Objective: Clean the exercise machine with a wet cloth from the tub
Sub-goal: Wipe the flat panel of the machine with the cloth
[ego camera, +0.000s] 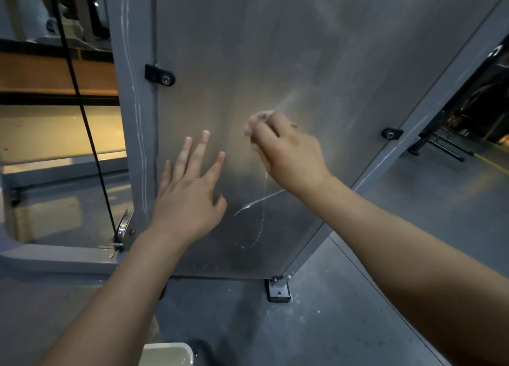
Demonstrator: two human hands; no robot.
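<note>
The person is leaning in close to the exercise machine [129,90], both bare arms stretched out to its big grey metal panel [248,48]. The right hand [289,156] is against the middle of the panel, its fingers [264,134] curled tight round a small pale cloth [257,117]. The cloth is bunched up, and only a bit of it pokes out past the knuckles. Thin trails of water [263,200] run down the metal below that hand.

The left hand [190,197] is lower and to the left, near the panel's edge, fingers straight and spread. It seems to lie flat on the metal, though the palm may not quite be touching.

A black bracket [159,75] with a bolt pins the panel to the grey upright, and another bracket [391,132] sits on the opposite edge. A black cable [82,112] slants down to a pulley [122,226] at the base. The tub [168,352] stands on the grey floor [344,296] right beneath the person, only its pale corner showing, well below both hands.
</note>
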